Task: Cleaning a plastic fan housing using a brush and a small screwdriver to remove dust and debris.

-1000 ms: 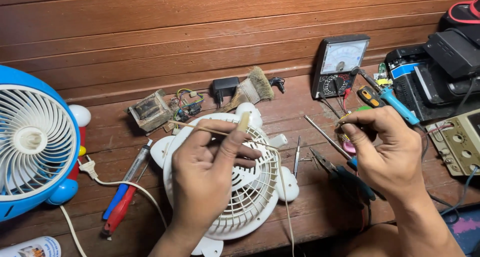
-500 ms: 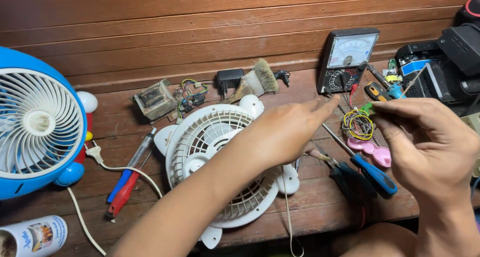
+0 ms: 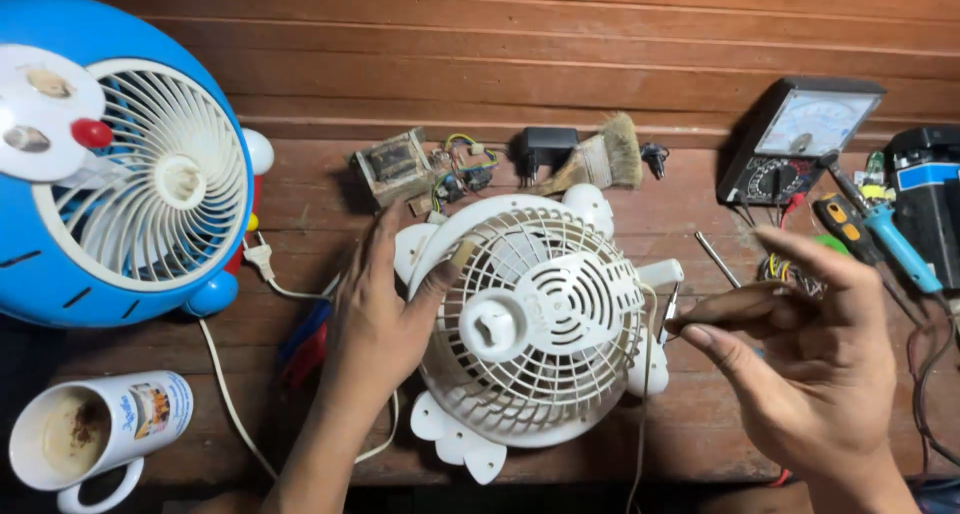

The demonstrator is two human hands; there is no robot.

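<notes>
A white fan (image 3: 545,324) lies face up on the wooden table, its grille toward me. My left hand (image 3: 380,309) rests on its left rim, thumb hooked over the grille edge, gripping it. My right hand (image 3: 815,369) hovers just right of the fan, thumb and forefinger pinched together at what looks like a thin wire (image 3: 640,404) that trails down past the fan's right edge. The other fingers are spread. A small metal tool (image 3: 668,309) lies beside the fan at the fingertips.
A blue fan (image 3: 140,174) stands at the left, a mug (image 3: 95,434) in front of it. Behind the white fan lie a transformer (image 3: 390,164), circuit board (image 3: 462,169), black adapter (image 3: 545,149) and brush (image 3: 605,159). To the right are a meter (image 3: 800,139) and a blue-handled screwdriver (image 3: 895,244).
My left hand has drawn back from its reach toward the meter and settled on the fan's left rim. My right hand has dropped lower, beside the fan.
</notes>
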